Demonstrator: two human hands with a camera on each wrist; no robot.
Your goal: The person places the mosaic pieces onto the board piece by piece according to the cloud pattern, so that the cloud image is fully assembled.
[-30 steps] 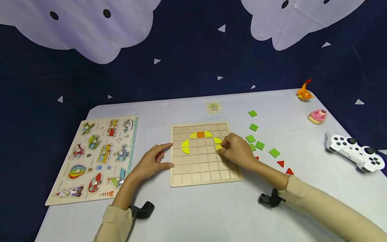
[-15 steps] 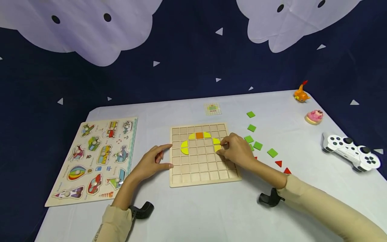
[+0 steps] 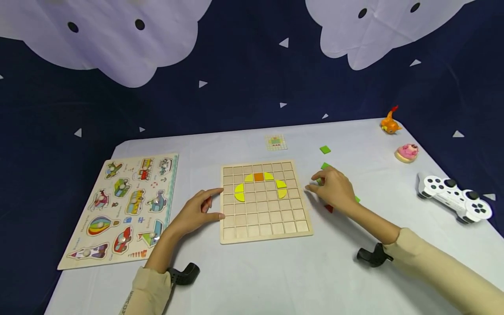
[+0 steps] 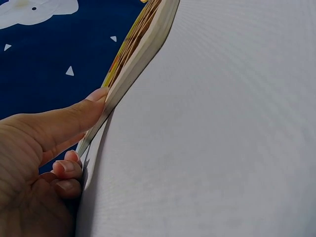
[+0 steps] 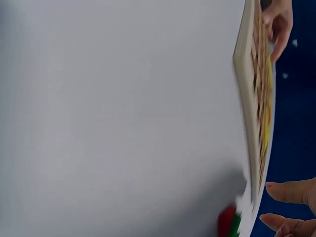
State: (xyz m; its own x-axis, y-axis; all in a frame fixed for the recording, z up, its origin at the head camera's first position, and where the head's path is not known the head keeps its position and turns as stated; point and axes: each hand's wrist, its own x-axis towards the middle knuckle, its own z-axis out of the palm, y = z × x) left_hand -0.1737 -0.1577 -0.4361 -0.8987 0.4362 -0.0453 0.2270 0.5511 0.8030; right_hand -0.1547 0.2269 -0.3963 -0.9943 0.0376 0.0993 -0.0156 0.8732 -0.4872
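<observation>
In the head view a wooden grid board (image 3: 252, 221) lies mid-table. Yellow quarter-circle tiles (image 3: 239, 197) and an orange square tile (image 3: 258, 176) sit in its cells. My left hand (image 3: 197, 210) is at the board's left edge, thumb and index finger spread along the rim; the left wrist view has the thumb (image 4: 94, 106) against the wooden side. Off the board's right edge, my right hand (image 3: 334, 188) hovers with thumb and index finger apart and nothing between them. It partly covers the green square tiles (image 3: 325, 149) and the red triangle tiles (image 3: 329, 208).
A picture puzzle board (image 3: 122, 210) with vehicle pieces lies at left. Behind the grid stands a small pattern card (image 3: 276, 142). On the right are an orange figurine (image 3: 390, 126), a pink figurine (image 3: 407, 152) and a white game controller (image 3: 453, 197).
My right hand has let go of a yellow quarter-circle tile on the grid and moved right, over the loose tiles. My left hand stays at the board's edge.
</observation>
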